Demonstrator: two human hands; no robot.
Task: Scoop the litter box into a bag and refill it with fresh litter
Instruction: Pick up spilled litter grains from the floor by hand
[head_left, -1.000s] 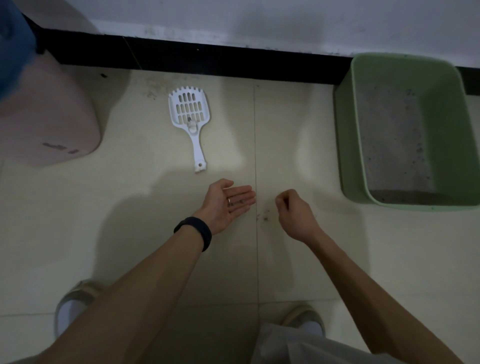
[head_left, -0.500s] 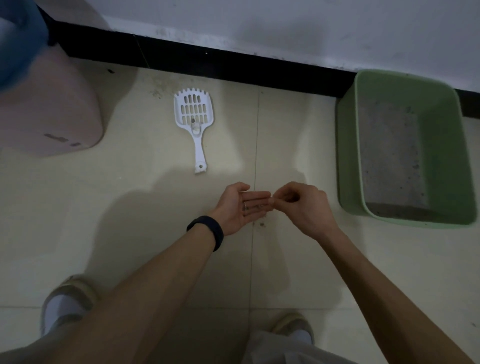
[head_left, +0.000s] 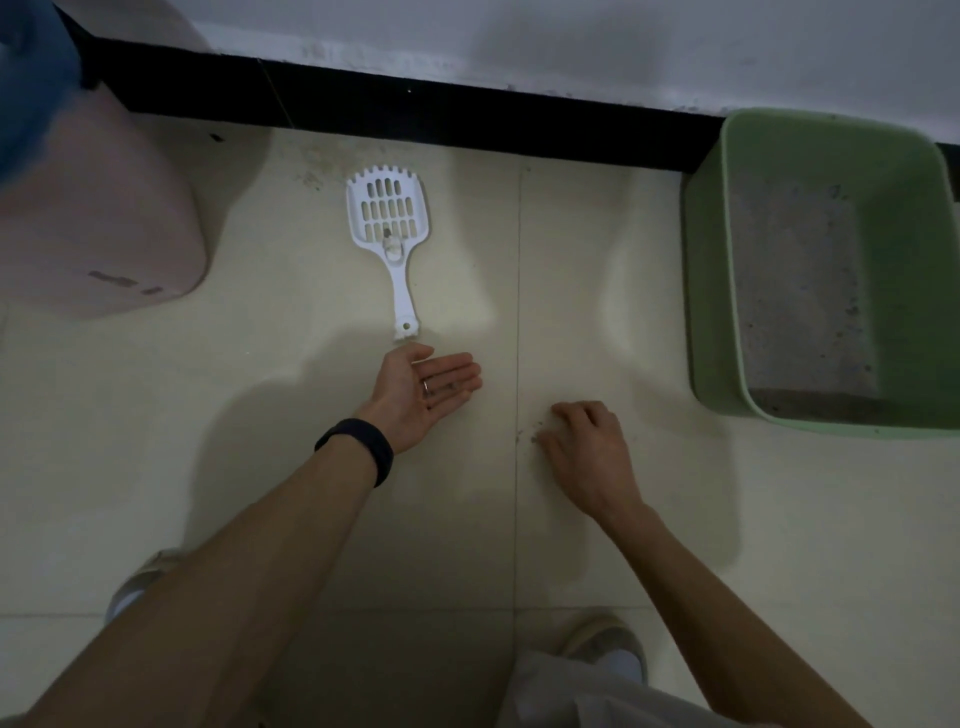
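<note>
At the far left a pink plastic bin (head_left: 98, 223) with rounded corners stands on the cream tile floor (head_left: 249, 415). A blurred blue thing (head_left: 31, 78) is above it. Next lies the white plastic scoop (head_left: 387, 223), flat on the floor. Its slotted, toothed head points to the black baseboard (head_left: 467, 119), its handle points to the person, and one small lump sits where the head meets the handle.

Just below the handle end the left hand (head_left: 423, 392) is turned palm up, with the fingers straight and together. It has a ring on one finger and a few dark grains on the fingers. A black band (head_left: 359, 449) is around that wrist.

The right hand (head_left: 589, 452) is palm down, low over the floor, with the fingers curled. The fingertips are beside some spilled grains (head_left: 534, 439) near the tile joint (I cannot tell if they pinch any).

At the right, against the wall, stands the green litter box (head_left: 709, 286), a smooth plastic tub. A thin, rough grey litter (head_left: 800, 291) covers its bottom.
</note>
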